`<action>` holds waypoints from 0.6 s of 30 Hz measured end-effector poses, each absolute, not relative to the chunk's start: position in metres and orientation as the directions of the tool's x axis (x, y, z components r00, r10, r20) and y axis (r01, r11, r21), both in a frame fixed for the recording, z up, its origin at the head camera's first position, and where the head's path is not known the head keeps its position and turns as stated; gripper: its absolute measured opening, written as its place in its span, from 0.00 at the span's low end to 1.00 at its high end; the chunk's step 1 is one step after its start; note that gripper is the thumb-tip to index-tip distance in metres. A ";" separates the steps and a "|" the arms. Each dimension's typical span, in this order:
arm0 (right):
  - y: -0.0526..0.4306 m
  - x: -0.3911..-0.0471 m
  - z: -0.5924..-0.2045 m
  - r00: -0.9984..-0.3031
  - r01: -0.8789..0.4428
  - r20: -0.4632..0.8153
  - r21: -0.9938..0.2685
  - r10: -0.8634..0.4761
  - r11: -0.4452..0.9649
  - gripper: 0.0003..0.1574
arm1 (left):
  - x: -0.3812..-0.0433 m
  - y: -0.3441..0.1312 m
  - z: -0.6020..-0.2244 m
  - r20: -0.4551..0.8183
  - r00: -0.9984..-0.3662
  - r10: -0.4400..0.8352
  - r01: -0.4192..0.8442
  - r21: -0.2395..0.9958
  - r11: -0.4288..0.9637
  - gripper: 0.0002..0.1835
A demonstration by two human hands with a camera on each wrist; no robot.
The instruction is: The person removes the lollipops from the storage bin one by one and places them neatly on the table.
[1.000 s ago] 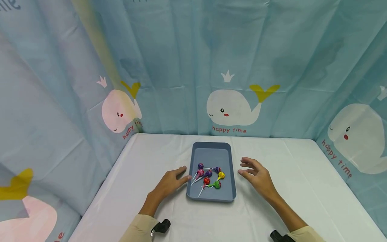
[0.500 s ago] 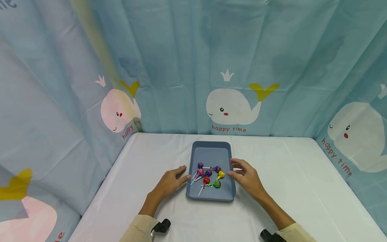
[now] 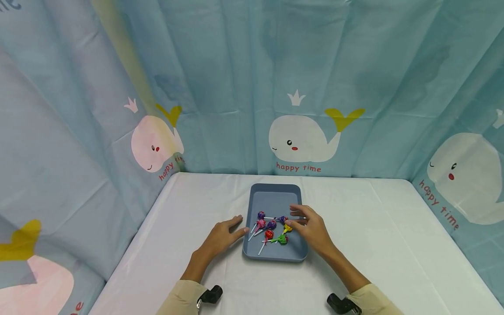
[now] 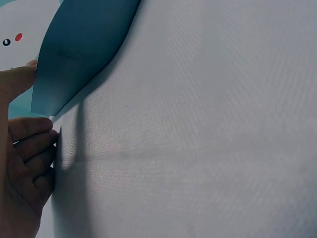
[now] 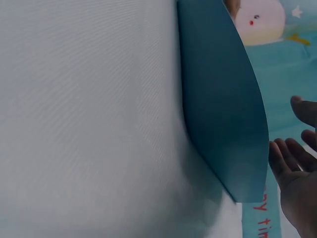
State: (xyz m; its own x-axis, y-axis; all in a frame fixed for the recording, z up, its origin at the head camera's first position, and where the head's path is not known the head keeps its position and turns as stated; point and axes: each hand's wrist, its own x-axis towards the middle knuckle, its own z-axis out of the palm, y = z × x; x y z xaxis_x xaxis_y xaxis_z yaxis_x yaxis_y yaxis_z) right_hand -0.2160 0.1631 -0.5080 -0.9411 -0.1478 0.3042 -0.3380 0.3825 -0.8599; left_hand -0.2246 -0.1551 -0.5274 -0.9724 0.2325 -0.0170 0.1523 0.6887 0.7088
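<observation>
A blue-grey tray (image 3: 275, 199) lies on the white-covered table with several wrapped lollipops in its nearer half. Among them are a red lollipop (image 3: 269, 235), a green lollipop (image 3: 282, 239), a pink lollipop (image 3: 261, 224) and a yellow lollipop (image 3: 288, 228). My left hand (image 3: 219, 239) is beside the tray's left side, thumb tip right at the rim. In the left wrist view its relaxed fingers rest low by the tablecloth. My right hand (image 3: 313, 227) reaches over the right rim, holding nothing; its thumb tip overlaps the yellow lollipop, and the other fingers extend near a purple lollipop (image 3: 282, 219).
White tablecloth (image 3: 378, 245) surrounds the tray. Behind and at both sides hangs a blue curtain (image 3: 228, 87) printed with whales. Black wrist cameras sit at both sleeves. In the right wrist view the tray's outer wall (image 5: 223, 99) stands left of the hand.
My right hand has moved left from beside the tray, across its right rim, to above the lollipops. The left hand and the tray have stayed in place.
</observation>
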 end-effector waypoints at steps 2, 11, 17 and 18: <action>0.160 -0.218 -0.508 -0.943 -0.333 0.300 -0.858 -0.144 0.392 0.32 | -0.225 -0.155 -0.528 -0.014 -0.973 0.232 0.154 0.710 0.687 0.44; 0.148 -0.227 -0.510 -0.962 -0.273 0.240 -0.862 -0.130 0.427 0.32 | -0.224 -0.156 -0.530 0.003 -0.972 0.234 0.166 0.712 0.682 0.43; 0.142 -0.232 -0.512 -0.969 -0.248 0.214 -0.858 -0.126 0.450 0.32 | -0.224 -0.156 -0.531 0.015 -0.971 0.237 0.176 0.716 0.676 0.43; 0.141 -0.233 -0.513 -0.968 -0.251 0.217 -0.851 -0.127 0.461 0.32 | -0.224 -0.156 -0.531 0.017 -0.971 0.237 0.177 0.715 0.676 0.43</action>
